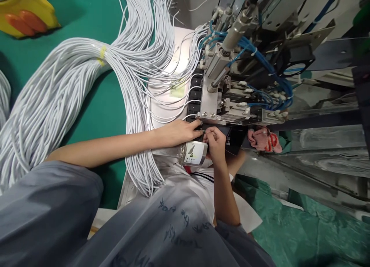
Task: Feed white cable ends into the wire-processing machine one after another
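Observation:
My left hand [180, 133] reaches across the white cables to the front end of a row of black holders [195, 94]. Its thumb and forefinger are bent together at that end, and what they grip is too small to tell. Close against them, my right hand [216, 140] is closed in a pinch, with a tiny part at its fingertips that I cannot make out. Single white cables [173, 101] run into the black holders beside a metal machine head [209, 101]. Just below my fingers sits a clear box with a white label [194, 153].
A thick bundle of white cables [66, 78], tied with yellow tape [102, 55], lies on the green mat [95, 105]. Pneumatic cylinders [231, 36] and blue hoses [257, 59] rise at the right. A pink cloth [261, 140] and a yellow toy [29, 12] are farther out.

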`<control>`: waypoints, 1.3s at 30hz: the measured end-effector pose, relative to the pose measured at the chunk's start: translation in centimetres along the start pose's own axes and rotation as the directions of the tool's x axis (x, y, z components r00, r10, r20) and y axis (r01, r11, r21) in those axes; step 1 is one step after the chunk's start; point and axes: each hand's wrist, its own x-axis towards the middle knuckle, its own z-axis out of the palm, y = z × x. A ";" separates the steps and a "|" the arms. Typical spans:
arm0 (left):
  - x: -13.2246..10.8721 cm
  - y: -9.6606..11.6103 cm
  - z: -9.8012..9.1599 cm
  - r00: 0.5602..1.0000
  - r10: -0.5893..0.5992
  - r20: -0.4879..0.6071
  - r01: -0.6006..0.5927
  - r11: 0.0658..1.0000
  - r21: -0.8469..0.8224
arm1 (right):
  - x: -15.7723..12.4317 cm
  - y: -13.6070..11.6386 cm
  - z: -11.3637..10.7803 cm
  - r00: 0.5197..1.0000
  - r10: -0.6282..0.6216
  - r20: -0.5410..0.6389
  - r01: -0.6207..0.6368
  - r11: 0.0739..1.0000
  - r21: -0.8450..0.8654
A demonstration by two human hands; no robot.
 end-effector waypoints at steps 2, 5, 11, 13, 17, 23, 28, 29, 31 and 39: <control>0.0 0.0 0.1 1.000 -0.003 -0.009 0.003 1.000 0.002 | 0.0 0.1 0.0 1.000 -0.004 0.011 0.004 1.000 0.000; 0.0 0.0 0.2 1.000 0.002 -0.009 -0.002 1.000 -0.002 | 0.0 0.3 0.2 0.997 -0.039 -0.062 0.037 0.999 -0.028; 0.0 -0.1 0.0 1.000 -0.001 0.015 0.001 1.000 -0.016 | -0.6 0.0 0.5 0.985 -0.073 -0.156 0.064 0.996 -0.060; 0.0 -0.1 0.0 1.000 -0.003 0.016 0.003 1.000 -0.028 | -0.8 0.0 0.6 0.982 -0.101 -0.157 0.089 0.993 -0.082; 0.0 -0.1 -0.3 1.000 -0.007 0.025 0.009 0.999 -0.047 | -0.9 0.1 0.5 0.978 -0.137 -0.157 0.122 0.987 -0.101; 0.0 -0.1 -0.6 0.999 -0.014 0.052 0.018 0.997 -0.070 | -0.4 0.8 0.5 0.994 0.021 -0.105 -0.022 1.000 -0.002; 0.1 0.1 -0.7 0.999 -0.033 0.038 0.036 0.997 -0.072 | -0.1 1.2 0.8 1.000 -0.019 -0.011 0.019 0.999 0.045; 0.1 0.2 -0.9 0.998 -0.043 0.042 0.045 0.997 -0.069 | 0.0 1.3 0.9 1.000 -0.012 -0.007 0.012 0.999 0.053; 0.1 0.4 -1.6 0.995 -0.067 0.070 0.071 0.996 -0.054 | 0.2 1.6 1.1 1.000 0.011 -0.006 -0.011 0.998 0.054; -0.9 0.4 -3.0 0.972 -0.215 0.095 0.219 0.975 -0.028 | -0.9 0.6 0.5 0.973 -0.089 -0.212 0.074 0.994 -0.078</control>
